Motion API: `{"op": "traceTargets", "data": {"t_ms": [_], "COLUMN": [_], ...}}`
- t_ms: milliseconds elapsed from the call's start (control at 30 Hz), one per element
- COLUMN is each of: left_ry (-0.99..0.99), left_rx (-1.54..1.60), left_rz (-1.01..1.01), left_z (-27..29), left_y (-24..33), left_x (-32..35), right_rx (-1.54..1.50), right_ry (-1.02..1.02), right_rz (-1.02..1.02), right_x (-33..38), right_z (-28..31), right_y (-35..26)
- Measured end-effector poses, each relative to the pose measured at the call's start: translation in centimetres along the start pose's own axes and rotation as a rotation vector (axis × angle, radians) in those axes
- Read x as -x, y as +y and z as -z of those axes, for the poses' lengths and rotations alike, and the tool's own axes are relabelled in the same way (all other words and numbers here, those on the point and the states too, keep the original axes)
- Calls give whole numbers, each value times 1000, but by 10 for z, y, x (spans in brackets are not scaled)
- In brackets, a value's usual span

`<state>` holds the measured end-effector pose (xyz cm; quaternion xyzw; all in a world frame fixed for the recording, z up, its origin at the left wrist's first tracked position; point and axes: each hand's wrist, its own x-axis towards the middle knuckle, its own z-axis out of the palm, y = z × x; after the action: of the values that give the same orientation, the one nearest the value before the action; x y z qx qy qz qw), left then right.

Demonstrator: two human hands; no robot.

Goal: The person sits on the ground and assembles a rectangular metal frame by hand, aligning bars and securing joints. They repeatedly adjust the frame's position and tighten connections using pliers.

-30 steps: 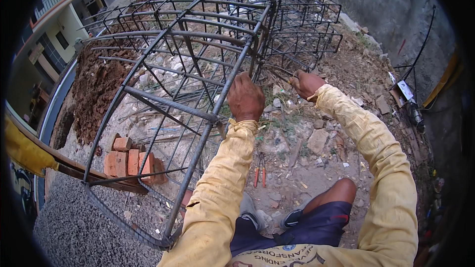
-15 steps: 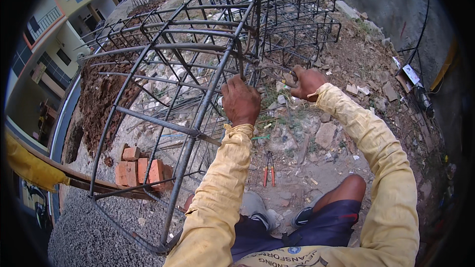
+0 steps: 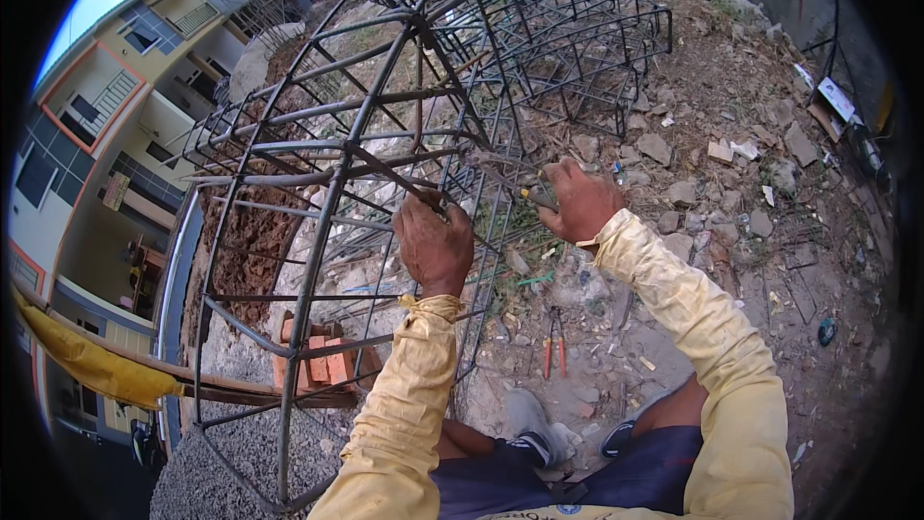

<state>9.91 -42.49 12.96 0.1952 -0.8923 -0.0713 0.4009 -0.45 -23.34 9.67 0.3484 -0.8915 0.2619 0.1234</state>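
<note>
A cage of dark steel rebar (image 3: 332, 197) stands in front of me, stretching from lower left toward the far middle. My left hand (image 3: 433, 243) is closed around a slanting rebar rod at the cage's right side, its fingers curled over the metal. To its right, my right hand (image 3: 583, 200) grips a pair of pliers (image 3: 531, 196) with a yellow-marked handle. Their jaws point left toward the cage bars; whether they touch a bar or wire I cannot tell. Both forearms wear pale yellow sleeves.
Red-handled pliers (image 3: 554, 345) lie on the ground ahead of my shoes. Orange bricks (image 3: 332, 363) sit behind the cage's near end, beside grey gravel (image 3: 245, 457). More rebar cages (image 3: 587, 39) stand farther off. Broken stones (image 3: 679, 193) cover the ground at right, along a wall.
The view has shifted, showing more of the houses at left. My left hand appears lower and farther left, and the rod by it now slants. The right hand still holds the pliers.
</note>
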Motion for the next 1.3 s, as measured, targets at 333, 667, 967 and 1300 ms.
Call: {"op": "traceTargets", "data": {"t_ms": [333,667,967,1300], "left_ry": [-30,3,-8,-157], "left_rx": [-82,-86,1,174], "left_rz": [12,-23,9,41], "left_z": [-11,-10,-1,26], "left_y": [-2,-1,1,-9], "left_x": [1,2,1,-9], "right_rx": [100,-89,-201,-290], "right_ry": [214,179,-165,-180], "right_rz": [86,-8,-142,-494], "right_x": [-1,-2,12,106], "right_z": [1,-7,-6,-7], "right_y": [7,11,-6,-8]}}
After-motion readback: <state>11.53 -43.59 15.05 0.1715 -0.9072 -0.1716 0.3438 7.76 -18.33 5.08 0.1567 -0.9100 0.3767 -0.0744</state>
